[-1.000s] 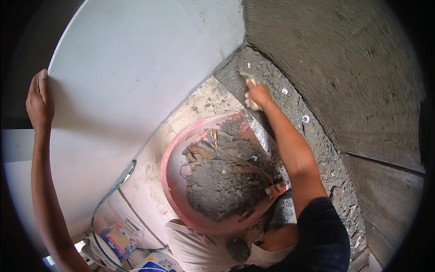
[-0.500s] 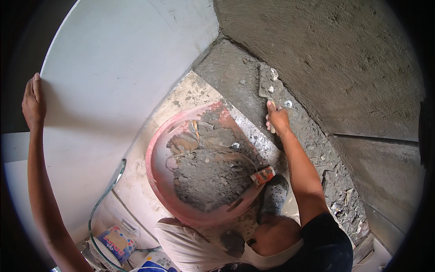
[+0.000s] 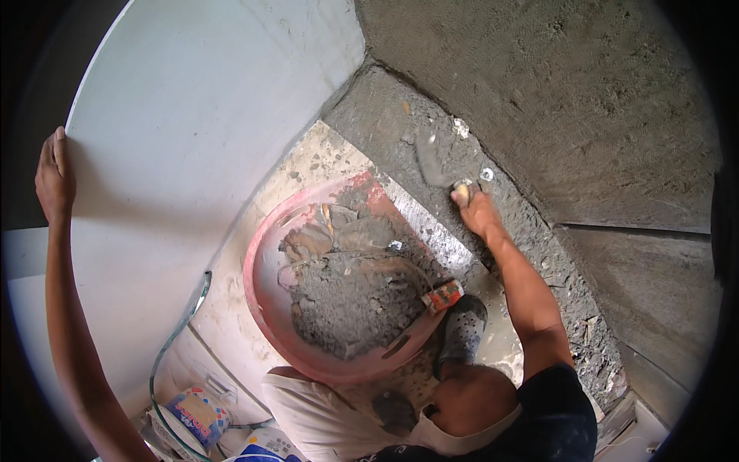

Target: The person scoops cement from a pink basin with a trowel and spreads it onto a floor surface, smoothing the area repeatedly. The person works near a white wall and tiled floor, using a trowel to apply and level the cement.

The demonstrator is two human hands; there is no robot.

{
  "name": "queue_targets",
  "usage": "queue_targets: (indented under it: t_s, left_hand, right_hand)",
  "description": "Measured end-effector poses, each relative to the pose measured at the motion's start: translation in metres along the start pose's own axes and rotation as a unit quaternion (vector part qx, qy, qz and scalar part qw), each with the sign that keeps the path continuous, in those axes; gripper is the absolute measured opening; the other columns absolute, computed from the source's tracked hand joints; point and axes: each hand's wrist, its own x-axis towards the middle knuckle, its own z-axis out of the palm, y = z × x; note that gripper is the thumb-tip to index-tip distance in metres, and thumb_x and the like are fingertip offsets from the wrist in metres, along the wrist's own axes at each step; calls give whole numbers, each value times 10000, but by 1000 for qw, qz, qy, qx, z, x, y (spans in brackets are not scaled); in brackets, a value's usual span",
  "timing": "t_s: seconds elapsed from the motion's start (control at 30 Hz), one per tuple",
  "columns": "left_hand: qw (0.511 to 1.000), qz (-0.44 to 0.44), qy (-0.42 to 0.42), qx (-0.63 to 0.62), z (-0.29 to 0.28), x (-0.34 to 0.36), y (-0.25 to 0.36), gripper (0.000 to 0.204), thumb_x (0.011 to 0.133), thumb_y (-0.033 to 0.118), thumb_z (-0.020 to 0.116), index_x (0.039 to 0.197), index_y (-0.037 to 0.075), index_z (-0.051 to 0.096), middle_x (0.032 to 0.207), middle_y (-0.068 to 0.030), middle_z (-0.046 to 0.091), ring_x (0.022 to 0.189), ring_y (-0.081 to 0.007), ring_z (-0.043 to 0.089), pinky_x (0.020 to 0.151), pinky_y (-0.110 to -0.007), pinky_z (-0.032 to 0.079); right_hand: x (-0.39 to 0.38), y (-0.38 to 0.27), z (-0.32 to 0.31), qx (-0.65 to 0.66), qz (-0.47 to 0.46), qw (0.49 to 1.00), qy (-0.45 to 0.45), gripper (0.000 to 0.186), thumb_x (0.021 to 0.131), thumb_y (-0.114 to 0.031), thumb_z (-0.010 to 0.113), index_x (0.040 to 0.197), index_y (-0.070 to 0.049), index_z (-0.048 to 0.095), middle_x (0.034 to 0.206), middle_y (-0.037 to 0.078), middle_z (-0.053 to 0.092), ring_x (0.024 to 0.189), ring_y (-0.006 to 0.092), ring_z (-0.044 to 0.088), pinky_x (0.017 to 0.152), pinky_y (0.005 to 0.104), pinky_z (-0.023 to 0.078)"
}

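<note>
My right hand (image 3: 480, 212) is closed round the pale handle of a trowel (image 3: 463, 190). Its metal blade, blurred by motion, lies low over rough wet mortar (image 3: 385, 108) on the floor strip beside the rendered wall. At the far left, my left hand (image 3: 55, 179) rests against the edge of a smooth white wall (image 3: 208, 100), its fingers stretched upward and holding no tool. Between my arms stands a round pinkish-red tub (image 3: 258, 308) with a heap of grey mortar (image 3: 358, 304) in it.
A red block-shaped tool (image 3: 443, 296) sits on the tub's right rim, close to my shoe (image 3: 464, 331). A green hose (image 3: 173, 339) curves along the white wall, past a printed bucket (image 3: 196, 416). Rough grey render covers the right wall (image 3: 570, 100). Rubble (image 3: 589, 339) lies along its foot.
My right hand has drawn slightly nearer and to the right with the trowel, whose blade has turned and swung left across the mortar. My left hand stays at the wall edge.
</note>
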Motion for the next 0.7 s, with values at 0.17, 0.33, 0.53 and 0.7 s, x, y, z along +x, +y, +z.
queue_targets:
  t_s: [0.17,0.33,0.53,0.7]
  left_hand:
    - [1000,3,-5,-2,-7,7,-6,658,1038,634,384,1340,114,650,1314,-171,667,1237,-370,617,1043,-434,471]
    - [1000,-9,-4,-7,7,3,2,697,1016,676,380,1364,131,643,1340,-167,659,1259,-367,609,1070,-438,459]
    - [1000,3,10,-4,6,3,-4,713,1007,694,377,1381,146,638,1352,-158,658,1267,-355,611,1085,-441,452]
    - [1000,-11,11,11,4,4,1,743,992,730,365,1379,157,638,1342,-135,667,1263,-339,617,1079,-448,458]
  right_hand:
    - [43,6,-9,-72,-17,996,42,529,1015,-465,551,1270,-4,603,1189,282,682,1119,459,653,963,525,517]
    - [76,-18,-12,-162,-23,983,89,438,1014,-431,566,1228,-53,621,1144,231,717,1081,423,684,917,523,534]
    - [30,9,-11,-199,11,971,129,428,1007,-429,577,1240,-70,581,1054,232,729,988,419,707,851,533,550]
    - [-7,29,-25,-227,-71,952,190,380,986,-411,620,1155,-71,599,960,218,737,904,418,717,799,531,554]
